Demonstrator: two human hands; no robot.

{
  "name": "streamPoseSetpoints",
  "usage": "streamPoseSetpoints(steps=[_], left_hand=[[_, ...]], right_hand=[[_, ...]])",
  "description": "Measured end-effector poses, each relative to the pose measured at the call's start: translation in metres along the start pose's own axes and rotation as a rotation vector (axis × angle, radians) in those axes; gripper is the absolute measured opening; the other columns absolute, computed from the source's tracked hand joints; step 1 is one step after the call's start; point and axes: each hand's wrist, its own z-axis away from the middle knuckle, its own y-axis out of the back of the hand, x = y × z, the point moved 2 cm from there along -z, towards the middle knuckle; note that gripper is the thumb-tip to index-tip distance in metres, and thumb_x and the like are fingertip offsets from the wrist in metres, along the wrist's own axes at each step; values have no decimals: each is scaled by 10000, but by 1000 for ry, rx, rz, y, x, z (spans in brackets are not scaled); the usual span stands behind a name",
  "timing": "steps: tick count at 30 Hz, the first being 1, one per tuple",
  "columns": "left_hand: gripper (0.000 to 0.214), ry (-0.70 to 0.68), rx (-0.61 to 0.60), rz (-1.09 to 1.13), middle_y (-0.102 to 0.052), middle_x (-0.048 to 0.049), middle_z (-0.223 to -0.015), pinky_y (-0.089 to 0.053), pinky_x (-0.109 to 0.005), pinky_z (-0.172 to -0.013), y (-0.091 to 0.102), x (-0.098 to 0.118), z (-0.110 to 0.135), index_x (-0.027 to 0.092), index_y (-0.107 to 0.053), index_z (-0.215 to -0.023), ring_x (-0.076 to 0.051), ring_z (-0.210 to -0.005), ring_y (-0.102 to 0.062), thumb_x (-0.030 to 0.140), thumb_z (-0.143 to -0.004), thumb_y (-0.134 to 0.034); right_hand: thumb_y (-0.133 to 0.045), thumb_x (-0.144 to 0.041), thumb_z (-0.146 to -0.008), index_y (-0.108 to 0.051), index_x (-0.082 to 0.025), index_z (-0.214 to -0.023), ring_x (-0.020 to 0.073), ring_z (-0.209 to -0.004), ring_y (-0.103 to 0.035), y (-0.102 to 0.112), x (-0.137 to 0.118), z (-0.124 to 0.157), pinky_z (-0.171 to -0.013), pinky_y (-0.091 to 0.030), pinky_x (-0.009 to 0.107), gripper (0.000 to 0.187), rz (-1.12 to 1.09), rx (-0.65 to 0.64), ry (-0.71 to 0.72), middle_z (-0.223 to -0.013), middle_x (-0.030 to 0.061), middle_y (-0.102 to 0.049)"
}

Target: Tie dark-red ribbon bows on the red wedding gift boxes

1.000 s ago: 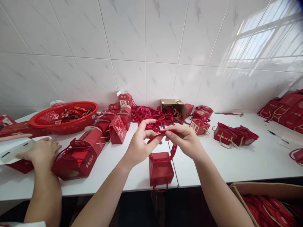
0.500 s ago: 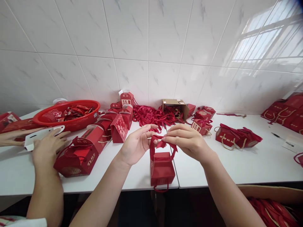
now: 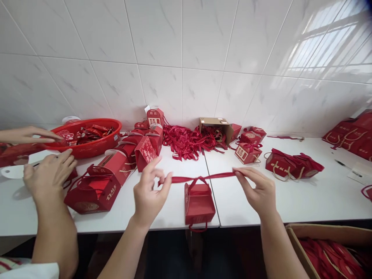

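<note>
A small red gift box (image 3: pixel 199 204) stands at the front edge of the white table (image 3: pixel 319 201). A red ribbon (image 3: pixel 203 178) runs taut and level just above its handle. My left hand (image 3: pixel 150 193) pinches the ribbon's left end between thumb and forefinger. My right hand (image 3: pixel 258 189) pinches the right end. The two hands are far apart, one on each side of the box.
Another person's hands (image 3: pixel 48 172) work at the left near a larger red box (image 3: pixel 93 190) and a white card. A red basket (image 3: pixel 84 137) of sweets, several red boxes, a ribbon pile (image 3: pixel 186 141), red bags (image 3: pixel 292 164) and a cardboard carton (image 3: pixel 328 248) surround the spot.
My hands were close together above the box, working the ribbon. They have moved apart sideways and pulled the ribbon straight. The other person's hands shifted with the white card.
</note>
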Motion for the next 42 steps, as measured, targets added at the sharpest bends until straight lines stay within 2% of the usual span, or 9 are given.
streamPoseSetpoints(steps=[5,8,12,19,24,29,34,37,42], left_hand=[[359,360,-212,-307,-449,69,-590,-460,-223,-603,29,-90,65,192,-584,-1130,-102,-530,-484,234,-777,-540],[241,406,-353,-233,-523,22,-663,-486,-289,-702,23,-109,86,196,-629,-994,-155,-640,-564,289,-787,-550],[176,392,-369,-103,-602,-61,-989,-442,-338,-924,-7,-78,78,213,-610,-941,-208,-999,-582,345,-851,-537],[238,439,-488,244,-546,-61,-1109,-429,-378,-971,-51,-28,65,240,-614,-1067,-214,-1094,-541,288,-836,-581],[230,476,-456,287,-535,-57,-1104,-454,-361,-935,-55,-24,67,227,-567,-1044,-207,-1078,-536,239,-814,-585],[295,645,-444,304,-529,-27,-975,-473,-280,-740,-60,-29,73,226,-474,-1040,-171,-904,-547,290,-787,-612],[259,700,-473,331,-454,49,-729,-423,-260,-670,-63,-31,78,231,-424,-938,-131,-680,-498,349,-791,-601],[322,720,-445,323,-396,85,-628,-362,-232,-568,-60,-27,78,246,-398,-943,-116,-555,-452,391,-769,-627],[360,692,-468,283,-287,114,-551,-304,-211,-543,-50,-34,71,240,-386,-898,-95,-498,-351,425,-747,-655]], right_hand=[[-543,-489,-823,-665,-177,-617,191,-476,-578,25,83,88,-499,-473,318,393,351,-168,-572,-556,49,-642],[-546,-509,-811,-706,-162,-916,239,-723,-662,18,101,110,-639,-545,360,396,248,-266,-619,-885,110,-710],[-505,-441,-876,-592,-158,-1186,270,-1007,-620,-13,74,92,-851,-519,467,429,122,-197,-474,-1151,162,-621],[-604,-453,-832,-347,-260,-1435,276,-1311,-417,-67,5,59,-1030,-421,457,683,-183,-651,-268,-1423,142,-404],[-645,-461,-793,-545,-236,-1280,298,-1288,-448,-72,-3,50,-1042,-406,479,545,-187,-703,-307,-1398,149,-446],[-559,-461,-855,-426,-246,-1369,277,-1263,-470,-70,4,62,-945,-500,442,573,-247,-591,-462,-1438,150,-386],[-527,-465,-871,-530,-174,-1181,161,-730,-602,-73,12,84,-655,-539,316,426,-328,-421,-700,-948,81,-599],[-554,-456,-855,-514,-187,-973,101,-497,-399,-78,16,88,-489,-392,236,296,-427,-303,-729,-567,-81,-358],[-559,-412,-850,-375,-233,-855,78,-460,-259,-70,25,81,-453,-274,211,257,-520,-300,-694,-555,-111,-258]])
